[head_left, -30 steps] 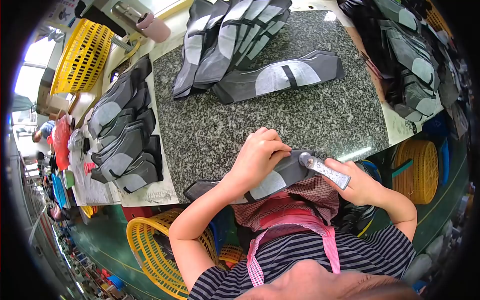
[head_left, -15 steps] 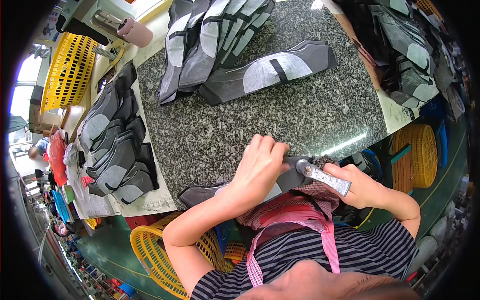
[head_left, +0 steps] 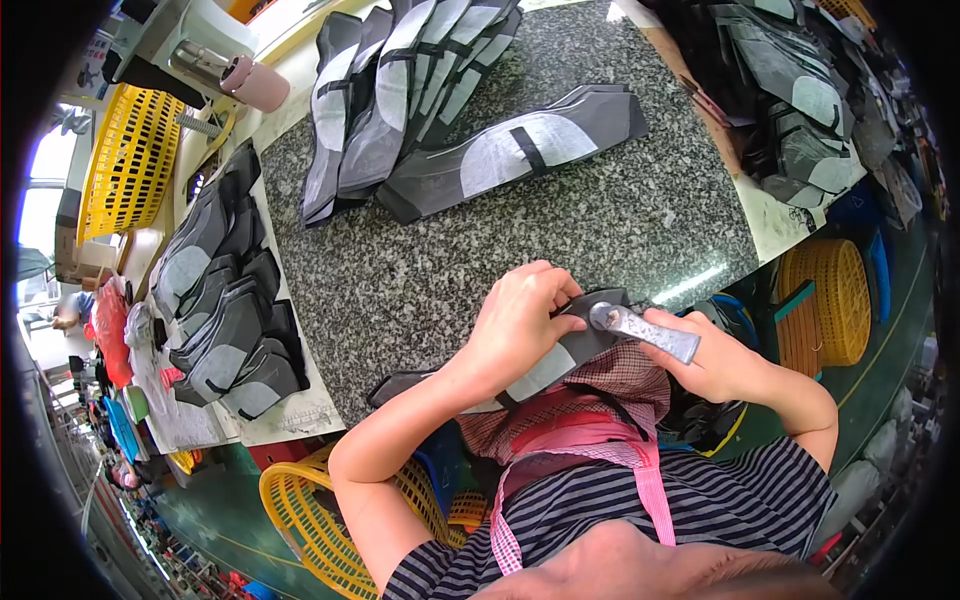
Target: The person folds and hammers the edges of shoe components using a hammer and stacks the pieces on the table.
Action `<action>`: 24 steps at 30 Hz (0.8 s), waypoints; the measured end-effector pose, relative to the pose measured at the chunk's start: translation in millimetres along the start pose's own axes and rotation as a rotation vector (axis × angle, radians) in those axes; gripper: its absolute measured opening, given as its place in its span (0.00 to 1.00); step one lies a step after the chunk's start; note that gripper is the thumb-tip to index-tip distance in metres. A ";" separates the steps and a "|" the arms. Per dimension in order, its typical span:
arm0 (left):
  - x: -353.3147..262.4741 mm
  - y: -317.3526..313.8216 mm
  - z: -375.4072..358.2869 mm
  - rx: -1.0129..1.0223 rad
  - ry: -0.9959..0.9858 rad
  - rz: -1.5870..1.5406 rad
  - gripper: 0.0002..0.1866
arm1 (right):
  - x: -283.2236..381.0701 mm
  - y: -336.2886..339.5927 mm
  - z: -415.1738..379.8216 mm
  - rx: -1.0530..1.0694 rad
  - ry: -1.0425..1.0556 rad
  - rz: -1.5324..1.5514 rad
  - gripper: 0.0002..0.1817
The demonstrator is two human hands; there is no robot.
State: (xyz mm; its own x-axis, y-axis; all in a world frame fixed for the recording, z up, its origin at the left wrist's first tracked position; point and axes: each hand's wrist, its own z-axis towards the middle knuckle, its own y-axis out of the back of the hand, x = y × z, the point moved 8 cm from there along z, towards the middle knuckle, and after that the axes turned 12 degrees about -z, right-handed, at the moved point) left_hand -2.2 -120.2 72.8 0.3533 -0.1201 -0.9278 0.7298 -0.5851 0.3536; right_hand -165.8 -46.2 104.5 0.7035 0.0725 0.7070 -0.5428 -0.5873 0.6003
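At the near edge of the speckled stone slab (head_left: 420, 270), my left hand (head_left: 522, 325) has its fingers closed on a dark grey flat panel (head_left: 595, 342) with a lighter patch. Part of this panel lies under my forearm and over my lap. My right hand (head_left: 705, 355) is closed round a hammer (head_left: 655, 335), whose handle is hidden in the palm. The hammer's round face is at the panel's right end, close to my left thumb. Further up the slab lies another dark grey panel (head_left: 515, 150) with a light patch and a black strip.
Overlapping similar panels (head_left: 385, 90) fan out at the slab's back left. More stacks lie to the left (head_left: 230, 320) and far right (head_left: 800, 110). A pink bottle (head_left: 255, 83) stands at the back left. Yellow baskets (head_left: 285, 500) are below the table on both sides.
The panel's right end is now raised beside the hammer face, with my left thumb on it. My left hand has shifted slightly. The whole view has moved a little, so the slab appears further left.
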 end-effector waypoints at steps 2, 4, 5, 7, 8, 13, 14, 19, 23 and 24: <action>-1.0 2.1 1.6 0.025 -0.037 0.130 0.12 | 0.0 -4.1 3.4 0.073 0.020 -0.022 0.12; 1.9 3.9 3.0 0.031 -0.073 0.131 0.10 | -0.1 -5.0 3.0 0.063 0.028 -0.005 0.12; 1.6 5.0 4.3 0.028 -0.113 0.134 0.08 | 0.6 -5.2 3.1 0.052 0.042 0.004 0.12; 2.2 6.6 6.9 0.030 -0.147 0.127 0.05 | -0.1 -5.8 3.0 0.043 0.037 0.008 0.12; -0.3 6.3 7.7 0.059 -0.209 0.122 0.05 | -0.3 -5.4 3.0 0.038 0.034 0.006 0.11; -4.3 2.7 3.3 0.146 -0.332 0.163 0.06 | 1.4 1.9 8.8 0.075 -0.010 0.051 0.10; -7.8 0.9 0.1 0.125 -0.391 0.209 0.07 | 2.3 5.7 10.2 0.062 -0.024 0.079 0.09; -18.8 -10.6 -17.8 0.161 -0.621 0.534 0.11 | 3.1 22.7 14.6 -0.109 0.031 -0.104 0.10; -21.8 -15.8 -20.9 0.197 -0.667 0.676 0.12 | 9.4 21.8 19.5 -0.086 0.005 -0.006 0.09; -22.1 -15.3 -21.0 0.200 -0.670 0.678 0.12 | 9.4 18.0 20.8 -0.010 0.004 -0.086 0.10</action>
State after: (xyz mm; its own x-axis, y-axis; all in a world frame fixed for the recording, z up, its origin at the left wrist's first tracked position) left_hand -8.9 -91.8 90.4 0.2106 -0.8769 -0.4321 0.3593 -0.3416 0.8685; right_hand -159.5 -72.9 114.2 0.7455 0.1258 0.6545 -0.4853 -0.5705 0.6625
